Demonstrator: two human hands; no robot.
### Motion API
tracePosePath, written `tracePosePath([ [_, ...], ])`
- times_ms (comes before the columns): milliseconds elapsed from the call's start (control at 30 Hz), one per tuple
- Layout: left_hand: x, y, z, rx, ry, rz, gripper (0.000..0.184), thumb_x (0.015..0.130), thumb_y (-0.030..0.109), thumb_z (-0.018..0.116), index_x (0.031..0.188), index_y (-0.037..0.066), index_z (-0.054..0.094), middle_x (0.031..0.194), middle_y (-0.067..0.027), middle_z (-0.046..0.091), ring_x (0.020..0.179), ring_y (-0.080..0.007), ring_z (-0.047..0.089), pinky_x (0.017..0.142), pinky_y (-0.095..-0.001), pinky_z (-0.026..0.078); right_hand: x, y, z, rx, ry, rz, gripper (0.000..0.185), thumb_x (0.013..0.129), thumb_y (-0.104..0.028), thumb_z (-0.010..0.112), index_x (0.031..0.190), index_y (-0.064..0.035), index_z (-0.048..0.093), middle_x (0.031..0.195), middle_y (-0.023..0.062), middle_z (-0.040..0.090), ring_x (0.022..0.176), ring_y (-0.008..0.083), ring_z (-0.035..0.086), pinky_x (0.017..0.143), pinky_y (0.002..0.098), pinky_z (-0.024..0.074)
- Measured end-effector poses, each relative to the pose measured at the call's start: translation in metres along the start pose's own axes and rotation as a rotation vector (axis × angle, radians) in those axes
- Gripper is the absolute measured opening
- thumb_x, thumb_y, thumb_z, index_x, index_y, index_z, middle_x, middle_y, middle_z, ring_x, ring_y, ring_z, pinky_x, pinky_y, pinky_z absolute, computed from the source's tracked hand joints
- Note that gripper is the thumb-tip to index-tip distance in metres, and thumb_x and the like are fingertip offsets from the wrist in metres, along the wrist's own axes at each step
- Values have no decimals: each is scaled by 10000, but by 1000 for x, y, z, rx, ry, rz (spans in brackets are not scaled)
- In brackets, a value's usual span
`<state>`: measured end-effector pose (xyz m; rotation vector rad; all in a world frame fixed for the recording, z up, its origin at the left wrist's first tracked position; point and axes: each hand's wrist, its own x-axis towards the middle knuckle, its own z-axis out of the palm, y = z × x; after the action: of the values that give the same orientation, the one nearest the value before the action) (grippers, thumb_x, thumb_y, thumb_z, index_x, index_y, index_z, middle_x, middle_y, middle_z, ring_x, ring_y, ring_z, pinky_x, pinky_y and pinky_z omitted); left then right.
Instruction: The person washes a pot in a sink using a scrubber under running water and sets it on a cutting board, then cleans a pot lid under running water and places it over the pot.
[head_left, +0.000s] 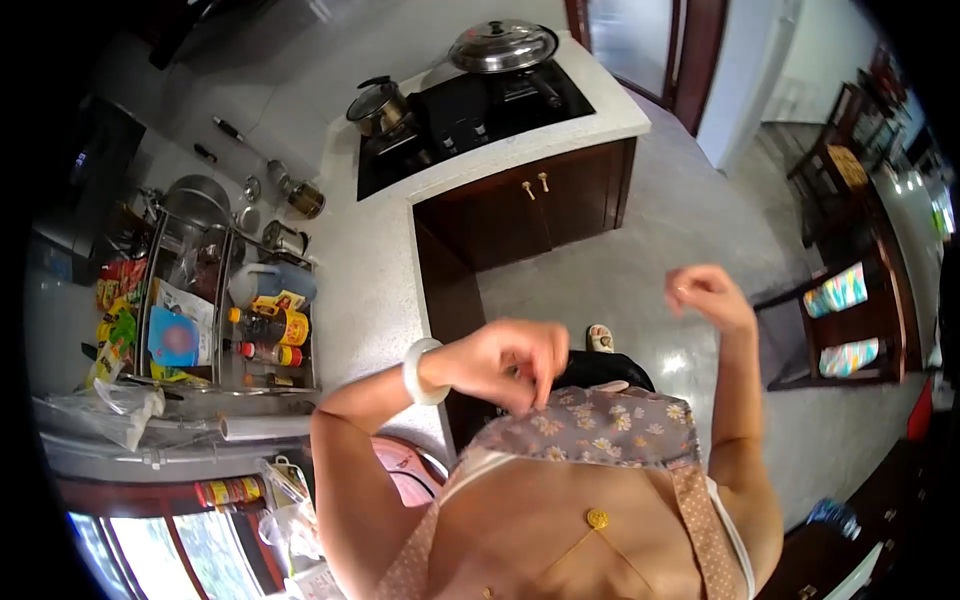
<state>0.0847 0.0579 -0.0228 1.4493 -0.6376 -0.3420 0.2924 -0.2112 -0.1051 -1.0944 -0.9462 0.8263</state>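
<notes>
Floral apron (pixel 600 425), lower centre — loose bib edge could snag on white bangle (pixel 423 372), left of centre, should the wrist brush it. Left hand (pixel 505 365), centre: fingers curled, grip unclear. Right hand (pixel 708 295), right of centre: fingers bent, blurred — closure unclear.
</notes>
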Motion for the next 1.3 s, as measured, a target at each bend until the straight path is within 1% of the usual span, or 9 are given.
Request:
tracePosePath([
  [100,-13,-97,-31,-19,695,-215,62,862,25,634,886,30,578,860,-8,537,826,-88,515,743,-218,425,66,68,-46,-762,247,152,129,885,-148,618,931,-33,653,862,38,659,749,124,587,642,272,470],
  [200,-30,-140,-37,66,1308,-237,39,903,62,600,918,27,589,858,12,581,827,-67,535,784,-225,434,133,104,-72,-546,63,82,149,900,-117,591,1031,-56,624,882,32,659,781,118,606,685,270,482],
  [233,-29,-138,-35,3,1487,-283,75,903,93,594,951,35,597,802,28,530,726,-49,449,636,-205,355,158,113,-77,-510,4,86,159,900,-113,589,1046,-57,617,885,32,659,786,118,610,689,270,483],
  [433,-46,-158,-77,-11,1969,-132,98,904,85,602,998,57,605,820,45,542,690,-41,427,613,-191,351,322,137,-64,-405,-159,77,217,912,-116,569,1120,-55,572,895,63,657,837,133,620,747,276,486],
  [700,-91,-160,-178,68,2014,-90,172,920,77,553,1073,3,576,813,5,523,720,-74,446,658,-216,376,533,166,-9,-126,-274,172,338,937,-143,554,1232,-16,448,1000,102,613,924,165,610,799,288,505],
  [900,-144,-145,-211,128,2156,-173,177,916,11,519,1083,16,577,880,-2,562,814,-85,509,735,-218,415,710,250,42,-108,93,543,386,862,-254,668,1091,28,536,1060,143,605,921,221,607,783,320,519],
  [1000,-157,-140,-214,153,2297,-210,181,908,17,519,1077,14,583,877,-10,568,821,-97,524,730,-234,431,777,271,47,-1059,441,-377,625,762,-271,742,1253,-40,431,1237,183,469,1161,375,451,887,499,430],
  [1200,-156,-125,-246,174,2386,-303,170,917,41,524,1071,13,592,846,-21,571,755,-95,489,699,-233,410,909,284,16,-1378,26,-315,652,819,-371,666,1365,-142,393,1291,218,466,1225,386,427,991,491,388],
  [1300,-143,-116,-272,165,2358,-274,199,926,64,528,1117,25,572,879,-27,587,809,-108,528,737,-247,432,928,281,10,-1332,-124,-261,496,905,-296,588,1298,-32,440,1204,229,522,1106,397,517,931,468,439],
])
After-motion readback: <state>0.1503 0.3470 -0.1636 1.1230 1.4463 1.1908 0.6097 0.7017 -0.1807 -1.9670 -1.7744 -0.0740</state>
